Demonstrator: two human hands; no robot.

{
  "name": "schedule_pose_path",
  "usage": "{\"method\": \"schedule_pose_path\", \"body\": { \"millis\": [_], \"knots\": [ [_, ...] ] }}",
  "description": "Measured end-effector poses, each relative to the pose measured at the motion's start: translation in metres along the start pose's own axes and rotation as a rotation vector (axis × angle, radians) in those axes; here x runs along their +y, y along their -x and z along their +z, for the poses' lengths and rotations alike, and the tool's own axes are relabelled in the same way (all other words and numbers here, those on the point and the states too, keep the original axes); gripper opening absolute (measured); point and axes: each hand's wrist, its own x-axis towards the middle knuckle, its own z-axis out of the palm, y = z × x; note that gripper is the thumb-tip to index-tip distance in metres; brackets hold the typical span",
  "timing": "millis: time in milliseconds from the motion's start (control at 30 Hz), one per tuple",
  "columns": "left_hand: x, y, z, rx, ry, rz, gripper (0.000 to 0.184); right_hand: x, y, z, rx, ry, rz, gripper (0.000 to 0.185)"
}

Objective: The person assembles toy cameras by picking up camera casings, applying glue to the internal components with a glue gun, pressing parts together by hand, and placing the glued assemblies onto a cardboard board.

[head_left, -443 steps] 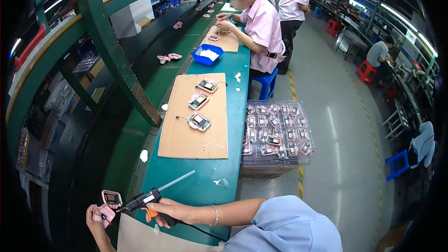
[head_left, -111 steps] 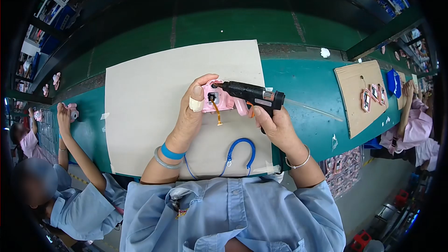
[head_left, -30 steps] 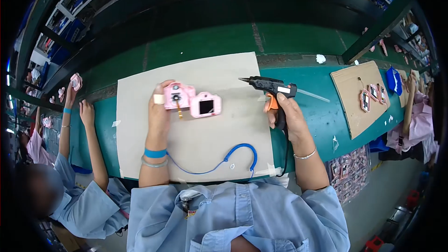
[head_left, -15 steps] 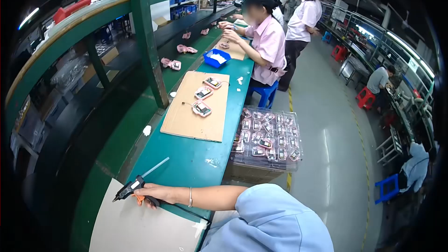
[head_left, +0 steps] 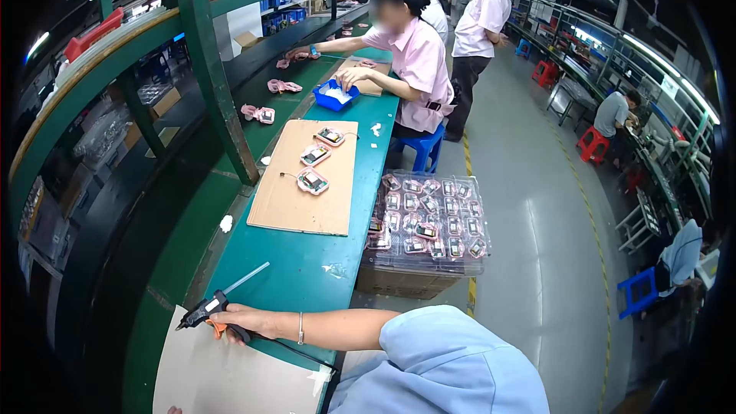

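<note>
My right hand (head_left: pixel 239 323) is wrapped round the handle of a black hot glue gun (head_left: pixel 205 310) with an orange trigger. A clear glue stick (head_left: pixel 249 277) pokes out of its back end, and the nozzle points down to the left. Below the gun lies a pale grey board (head_left: pixel 230 379) on the bench. At the bottom edge only a fingertip of my left hand (head_left: pixel 175 410) shows over that board; its other fingers are out of frame. Farther along, a cardboard sheet (head_left: pixel 299 211) carries three small pink-rimmed housings (head_left: pixel 313 181) with electronics inside.
Clear trays of similar housings (head_left: pixel 429 218) are stacked on a carton (head_left: pixel 399 284) beside the green bench (head_left: pixel 261 251). A seated co-worker (head_left: pixel 414 61) has one hand at a blue bin (head_left: pixel 333 103). A green post (head_left: pixel 211 69) rises at the bench's far edge, near pink parts (head_left: pixel 261 114).
The view has swung slightly, shifting the scene left. The glue gun stays in my right hand. A left fingertip has appeared. The co-worker has stretched one arm out and lowered the other hand to the bin.
</note>
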Motion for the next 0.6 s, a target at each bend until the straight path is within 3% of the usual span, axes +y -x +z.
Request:
{"method": "schedule_pose_path", "body": {
  "millis": [67,133,200,400,600],
  "knots": [
    [-0.008,-0.003,0.043,-0.072,0.114,0.092,0.025,-0.004,0.000,-0.004,0.050,0.010,-0.007,0.035],
    [-0.028,-0.002,0.089,-0.185,0.503,0.174,0.020,-0.008,-0.001,-0.009,0.099,0.023,-0.013,0.037],
    [0.042,-0.014,0.089,-0.267,0.616,0.119,0.018,-0.010,-0.002,-0.009,0.126,0.005,-0.041,0.037],
    [0.114,-0.039,0.112,-0.424,0.693,0.099,0.022,-0.019,-0.001,-0.011,0.206,-0.016,-0.120,0.037],
    [0.148,-0.062,0.109,-0.484,0.793,-0.134,0.012,-0.028,-0.002,-0.020,0.267,-0.058,-0.250,0.032]
  ]
}}
